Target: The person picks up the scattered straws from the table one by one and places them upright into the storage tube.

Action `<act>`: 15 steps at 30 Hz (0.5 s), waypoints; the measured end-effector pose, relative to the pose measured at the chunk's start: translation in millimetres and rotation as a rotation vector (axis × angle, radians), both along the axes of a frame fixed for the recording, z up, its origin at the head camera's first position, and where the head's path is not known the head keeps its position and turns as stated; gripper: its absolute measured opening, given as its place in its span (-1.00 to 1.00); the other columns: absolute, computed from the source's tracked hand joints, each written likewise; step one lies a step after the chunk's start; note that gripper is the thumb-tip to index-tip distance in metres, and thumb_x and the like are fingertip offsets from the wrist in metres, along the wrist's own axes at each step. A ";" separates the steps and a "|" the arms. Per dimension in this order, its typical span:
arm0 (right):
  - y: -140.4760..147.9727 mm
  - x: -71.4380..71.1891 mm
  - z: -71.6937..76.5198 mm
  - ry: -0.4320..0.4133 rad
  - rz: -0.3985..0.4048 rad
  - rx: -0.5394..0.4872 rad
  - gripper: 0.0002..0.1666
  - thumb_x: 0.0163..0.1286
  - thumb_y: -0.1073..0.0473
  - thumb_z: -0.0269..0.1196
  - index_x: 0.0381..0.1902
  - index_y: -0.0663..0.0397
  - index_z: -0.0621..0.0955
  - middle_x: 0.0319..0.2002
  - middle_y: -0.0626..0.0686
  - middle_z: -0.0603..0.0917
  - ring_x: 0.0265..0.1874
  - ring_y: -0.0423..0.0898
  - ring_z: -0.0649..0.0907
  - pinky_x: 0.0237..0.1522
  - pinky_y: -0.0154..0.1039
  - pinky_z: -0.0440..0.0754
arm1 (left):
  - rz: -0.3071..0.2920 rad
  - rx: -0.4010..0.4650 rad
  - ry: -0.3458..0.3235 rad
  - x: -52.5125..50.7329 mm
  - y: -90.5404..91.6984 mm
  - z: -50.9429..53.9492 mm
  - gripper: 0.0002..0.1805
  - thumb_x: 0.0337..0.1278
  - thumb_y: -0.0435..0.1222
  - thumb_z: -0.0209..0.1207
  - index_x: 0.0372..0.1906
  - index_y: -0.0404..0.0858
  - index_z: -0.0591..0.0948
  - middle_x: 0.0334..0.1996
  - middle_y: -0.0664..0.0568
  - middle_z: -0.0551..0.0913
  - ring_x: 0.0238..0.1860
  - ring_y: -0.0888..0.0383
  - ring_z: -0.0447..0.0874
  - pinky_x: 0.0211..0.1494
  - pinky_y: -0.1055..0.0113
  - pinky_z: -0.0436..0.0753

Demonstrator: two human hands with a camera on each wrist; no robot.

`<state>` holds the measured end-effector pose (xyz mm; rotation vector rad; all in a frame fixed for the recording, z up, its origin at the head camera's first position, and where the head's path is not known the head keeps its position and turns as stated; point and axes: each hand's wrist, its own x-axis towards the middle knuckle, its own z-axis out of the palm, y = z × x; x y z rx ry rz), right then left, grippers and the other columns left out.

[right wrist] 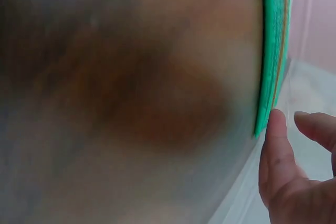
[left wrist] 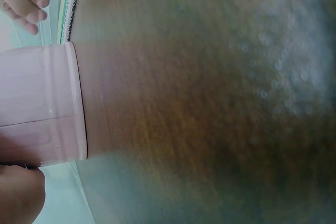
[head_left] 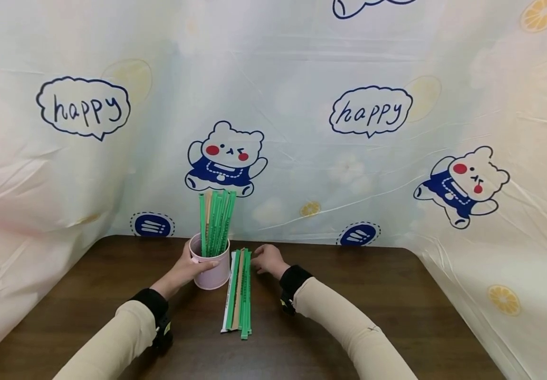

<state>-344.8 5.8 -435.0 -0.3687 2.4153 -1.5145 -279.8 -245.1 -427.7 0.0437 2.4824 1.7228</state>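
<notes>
A pink cup (head_left: pixel 212 275) stands on the table, holding a bunch of green wrapped sticks (head_left: pixel 218 224) and a brown one. The left hand (head_left: pixel 186 270) grips the cup from its left side, thumb across the front; in the left wrist view the cup (left wrist: pixel 39 103) shows beside part of that hand (left wrist: pixel 20 195). More wrapped sticks, green, brown and white (head_left: pixel 239 295), lie in a row right of the cup. The right hand (head_left: pixel 269 259), its fingers lightly bent and holding nothing, is at their far right end; in the right wrist view its fingertips are close to the green sticks (right wrist: pixel 273 51).
The brown wooden table (head_left: pixel 349 316) reaches back to a pale curtain (head_left: pixel 297 68) printed with bears, orange slices and the word "happy". The curtain also hangs at both sides of the table.
</notes>
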 end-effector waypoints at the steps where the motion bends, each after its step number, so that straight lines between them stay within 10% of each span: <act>1: -1.5 -0.9 -1.8 -0.009 0.008 0.000 -0.54 0.38 0.41 0.25 0.21 0.46 0.50 -0.07 0.38 0.65 -0.23 0.20 0.73 -0.16 -0.06 0.81 | -0.002 0.002 0.004 -0.1 -0.1 0.3 0.18 0.28 -0.07 0.27 0.60 -0.23 -0.38 0.58 -0.38 -0.14 0.54 -0.34 0.01 0.59 -0.40 0.11; 15: -20.5 19.3 -0.2 0.007 -0.007 0.115 -0.96 0.34 0.43 0.25 -0.31 0.36 0.58 -0.64 0.02 0.49 -0.63 -0.14 0.54 -0.39 -0.13 0.80 | -0.025 0.028 0.022 -1.2 -1.5 -0.5 0.18 0.28 -0.11 0.27 0.60 -0.23 -0.38 0.58 -0.38 -0.15 0.55 -0.36 -0.02 0.59 -0.40 0.08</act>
